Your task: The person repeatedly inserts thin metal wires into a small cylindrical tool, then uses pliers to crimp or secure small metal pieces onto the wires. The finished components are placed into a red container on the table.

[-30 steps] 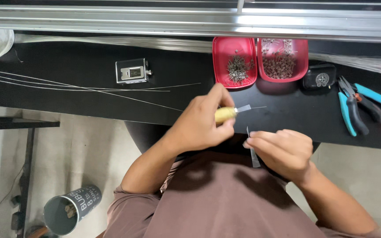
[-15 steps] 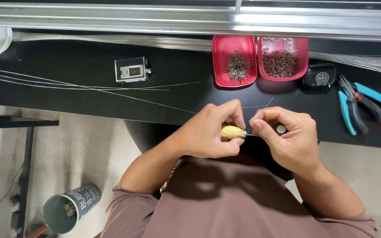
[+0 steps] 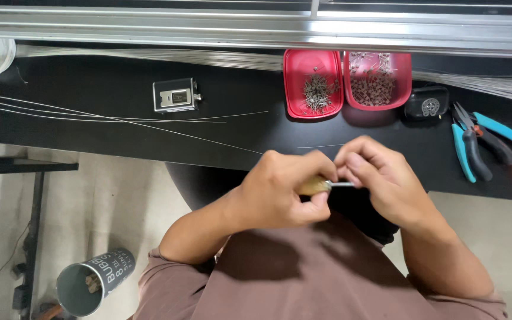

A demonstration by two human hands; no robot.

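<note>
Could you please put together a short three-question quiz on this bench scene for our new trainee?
1. True or false: the left hand grips a small tool with a yellowish handle.
2. How many red trays stand side by side at the back of the black table?
3. What lies at the right end of the table? A) pliers with blue handles B) a hammer C) a roll of tape

Key
1. True. The right hand meets it at the tool's metal tip.
2. Two, both holding small parts.
3. A.
</note>
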